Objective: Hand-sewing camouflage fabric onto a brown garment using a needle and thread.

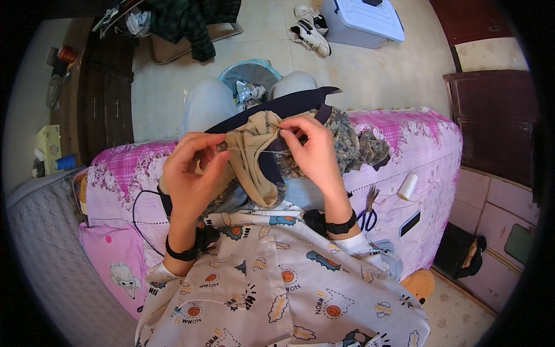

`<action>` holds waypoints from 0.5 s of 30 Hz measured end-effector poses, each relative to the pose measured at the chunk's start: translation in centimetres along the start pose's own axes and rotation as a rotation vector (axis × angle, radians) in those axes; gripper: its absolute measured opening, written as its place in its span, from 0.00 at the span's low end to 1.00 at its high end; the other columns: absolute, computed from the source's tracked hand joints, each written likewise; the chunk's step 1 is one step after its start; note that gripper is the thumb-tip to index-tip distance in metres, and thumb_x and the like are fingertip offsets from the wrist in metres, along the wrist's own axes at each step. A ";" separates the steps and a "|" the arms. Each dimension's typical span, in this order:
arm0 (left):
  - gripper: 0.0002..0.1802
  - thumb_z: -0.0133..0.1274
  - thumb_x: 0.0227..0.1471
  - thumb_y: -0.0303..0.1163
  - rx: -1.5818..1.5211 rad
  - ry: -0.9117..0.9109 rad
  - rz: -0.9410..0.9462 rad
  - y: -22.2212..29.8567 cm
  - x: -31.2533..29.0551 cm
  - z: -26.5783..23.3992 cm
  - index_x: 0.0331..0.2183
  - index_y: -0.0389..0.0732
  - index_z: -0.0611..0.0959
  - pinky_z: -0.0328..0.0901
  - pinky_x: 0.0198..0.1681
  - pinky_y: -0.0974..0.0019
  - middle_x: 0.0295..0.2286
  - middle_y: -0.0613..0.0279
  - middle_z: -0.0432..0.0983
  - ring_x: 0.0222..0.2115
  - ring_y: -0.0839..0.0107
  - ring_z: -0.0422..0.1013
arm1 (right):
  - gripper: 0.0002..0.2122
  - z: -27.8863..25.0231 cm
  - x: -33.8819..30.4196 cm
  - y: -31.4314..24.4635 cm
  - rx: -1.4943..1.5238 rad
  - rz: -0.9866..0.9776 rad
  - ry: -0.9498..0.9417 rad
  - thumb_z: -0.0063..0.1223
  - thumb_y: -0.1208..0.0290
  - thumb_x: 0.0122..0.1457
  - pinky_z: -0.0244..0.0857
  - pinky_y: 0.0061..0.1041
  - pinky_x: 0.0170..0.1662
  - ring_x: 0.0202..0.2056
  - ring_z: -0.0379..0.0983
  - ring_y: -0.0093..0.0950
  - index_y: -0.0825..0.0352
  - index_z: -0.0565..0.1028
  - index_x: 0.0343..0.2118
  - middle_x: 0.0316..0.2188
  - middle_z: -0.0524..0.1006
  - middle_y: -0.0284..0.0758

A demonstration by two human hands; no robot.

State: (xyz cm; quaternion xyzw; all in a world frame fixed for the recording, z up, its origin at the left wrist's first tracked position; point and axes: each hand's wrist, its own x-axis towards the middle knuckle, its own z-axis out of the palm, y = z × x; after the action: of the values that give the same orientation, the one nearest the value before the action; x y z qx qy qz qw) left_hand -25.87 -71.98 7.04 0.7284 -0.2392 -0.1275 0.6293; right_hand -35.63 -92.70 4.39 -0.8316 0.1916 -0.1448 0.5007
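Observation:
Between the thumb and index finger of my left hand [193,168] is a small brown button [222,147]. A pale thread [254,151] stretches from it toward my right hand [315,150]. The right fingers are closed at the edge of a garment's cloth; any needle there is too small to make out. The garment [254,173] lies bunched over my lap, with beige lining, dark navy bands and a camouflage part [347,136] spread to the right.
To my right on the pink bedspread [428,144] lie scissors [369,211], a white thread spool [407,187] and a phone [410,224]. A lined waste bin [251,70] stands between my knees. Beyond are white shoes [312,34] and a blue storage box [361,23].

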 end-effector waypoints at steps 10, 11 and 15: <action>0.14 0.61 0.44 0.16 -0.017 0.002 -0.024 0.0 -0.3 -0.4 0.37 0.33 0.83 0.59 0.30 0.79 0.32 0.64 0.75 0.28 0.81 0.66 | 0.07 2.2 0.8 -1.4 -0.295 -0.318 -0.214 0.61 0.77 0.47 0.69 0.34 0.35 0.35 0.74 0.37 0.66 0.78 0.31 0.29 0.75 0.36; 0.14 0.61 0.44 0.16 -0.023 0.005 -0.027 0.0 -0.4 -0.4 0.37 0.33 0.83 0.59 0.30 0.79 0.32 0.63 0.75 0.28 0.82 0.66 | 0.07 2.5 0.6 -1.5 -0.310 -0.315 -0.236 0.61 0.77 0.47 0.68 0.35 0.35 0.36 0.73 0.37 0.66 0.78 0.30 0.29 0.74 0.35; 0.14 0.61 0.44 0.16 -0.040 0.022 -0.052 0.2 -0.5 -0.4 0.37 0.33 0.83 0.59 0.30 0.78 0.33 0.63 0.76 0.28 0.81 0.66 | 0.06 3.5 1.1 -0.2 -0.341 -0.335 -0.282 0.61 0.75 0.47 0.68 0.35 0.34 0.34 0.73 0.37 0.65 0.78 0.29 0.27 0.74 0.35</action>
State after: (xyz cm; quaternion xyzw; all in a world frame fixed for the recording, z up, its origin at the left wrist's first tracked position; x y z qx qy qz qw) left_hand -26.10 -71.38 7.28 0.7230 -0.2106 -0.1405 0.6428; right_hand -33.11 -90.41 3.07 -0.9359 0.0013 -0.0741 0.3444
